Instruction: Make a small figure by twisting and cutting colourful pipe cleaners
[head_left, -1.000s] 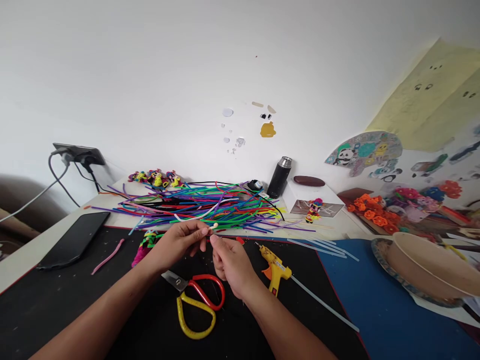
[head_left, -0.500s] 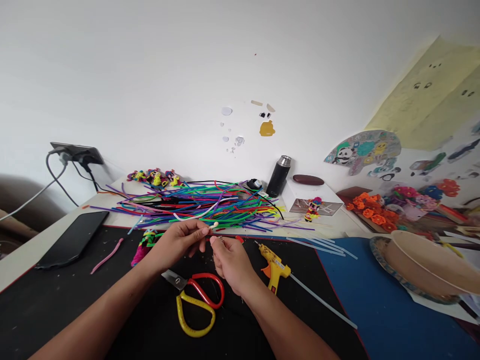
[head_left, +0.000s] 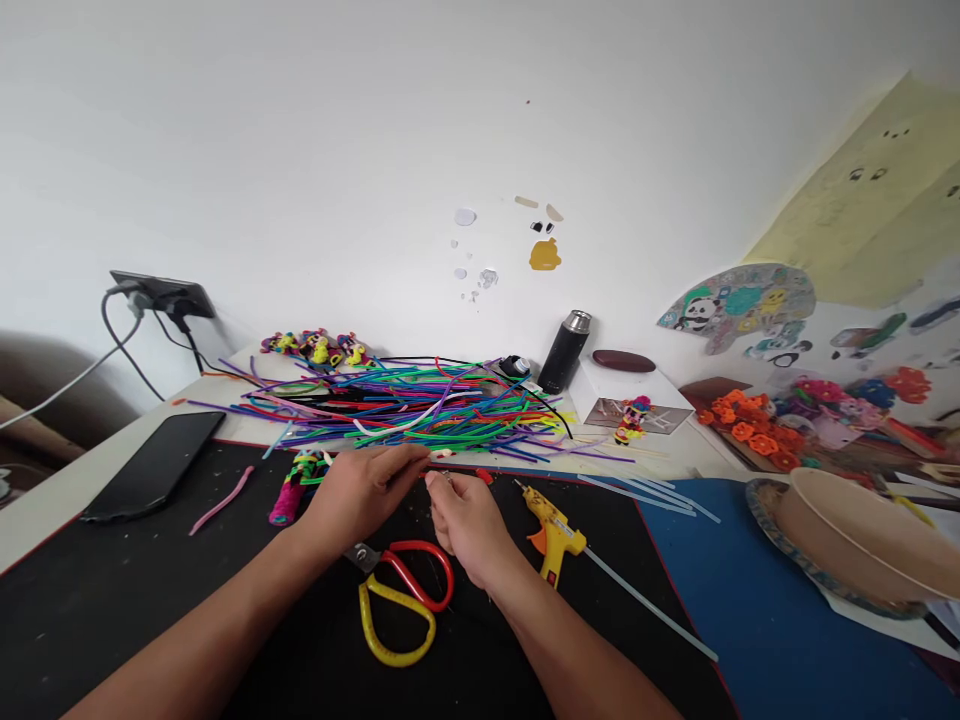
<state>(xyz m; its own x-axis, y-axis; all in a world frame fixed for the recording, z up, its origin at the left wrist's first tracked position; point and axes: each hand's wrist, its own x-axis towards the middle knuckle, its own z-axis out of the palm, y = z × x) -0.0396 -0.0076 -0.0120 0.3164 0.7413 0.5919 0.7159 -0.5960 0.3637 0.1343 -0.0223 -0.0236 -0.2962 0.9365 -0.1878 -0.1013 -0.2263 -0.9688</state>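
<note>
My left hand (head_left: 367,490) is closed in a pinch, with a short cream-white pipe cleaner piece (head_left: 441,454) sticking out past its fingertips. Close beside it, my right hand (head_left: 469,520) has its thumb pressed on curled fingers; whatever lies between them is too small to make out. Below the hands lie scissors (head_left: 401,652) with one red and one yellow handle, their blades partly hidden by my left wrist. A magenta and green pipe cleaner figure (head_left: 288,498) rests left of my left hand. The yellow glue gun (head_left: 559,545) lies right of my right hand.
Many coloured pipe cleaners (head_left: 420,405) spread along the back. A phone (head_left: 154,468) and a pink pipe cleaner piece (head_left: 223,500) lie left. A black flask (head_left: 565,355), a white box (head_left: 637,395), glue sticks (head_left: 652,495) and a bowl (head_left: 862,540) stand or lie right.
My left hand has turned, bringing its fingers over the cream-white piece, which now shows less and lies flatter. My right hand keeps nearly the same pose. The whole view has shifted slightly.
</note>
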